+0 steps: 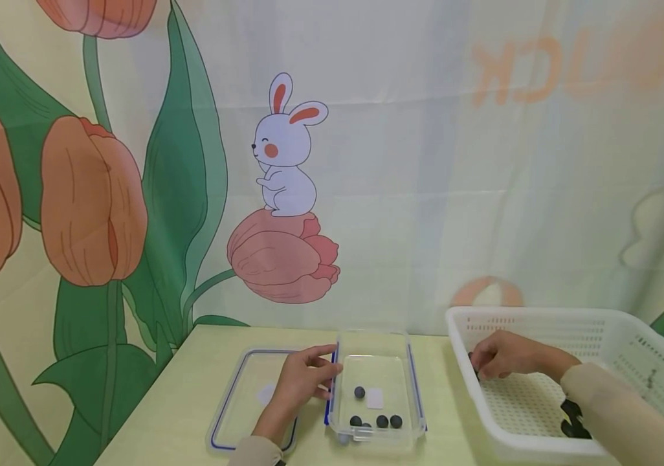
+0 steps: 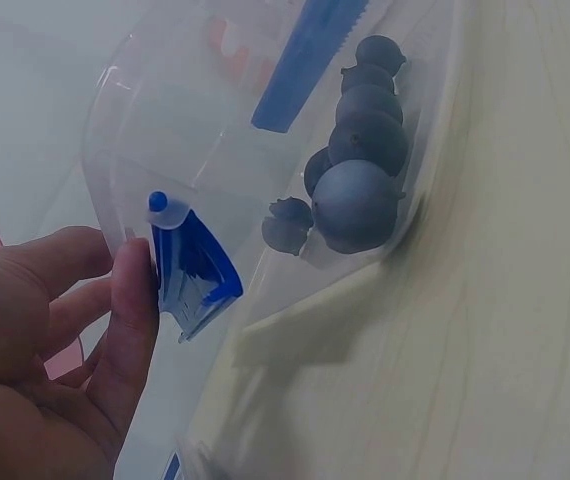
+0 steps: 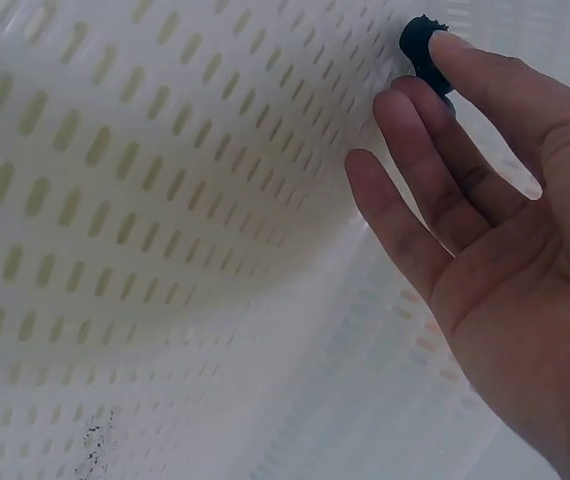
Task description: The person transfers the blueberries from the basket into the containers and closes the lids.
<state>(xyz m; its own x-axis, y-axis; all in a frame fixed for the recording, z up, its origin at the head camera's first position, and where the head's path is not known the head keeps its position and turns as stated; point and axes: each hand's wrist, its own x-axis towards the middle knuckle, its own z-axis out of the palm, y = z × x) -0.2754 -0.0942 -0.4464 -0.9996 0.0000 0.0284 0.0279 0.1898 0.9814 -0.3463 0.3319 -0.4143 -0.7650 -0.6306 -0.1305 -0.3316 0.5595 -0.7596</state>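
At the left rim of a clear plastic container (image 1: 377,430) with blue side clips, my left hand (image 1: 299,383) grips the wall beside a clip (image 2: 193,265). Several dark blueberries (image 1: 382,421) lie inside, most of them along the near end, and a single blueberry (image 1: 359,392) sits further back. My right hand (image 1: 503,355) reaches into a white perforated basket (image 1: 547,445), close to its left wall. Between thumb and fingertips it pinches a dark blueberry (image 3: 425,45), partly covered by the thumb; the other fingers are loosely bent.
A clear lid with a blue seal (image 1: 224,404) lies on the pale yellow tabletop (image 1: 160,401), left of the container. A small white square (image 1: 375,398) shows in the container's floor. Behind the table hangs a printed cloth (image 1: 390,194) with tulips and a rabbit.
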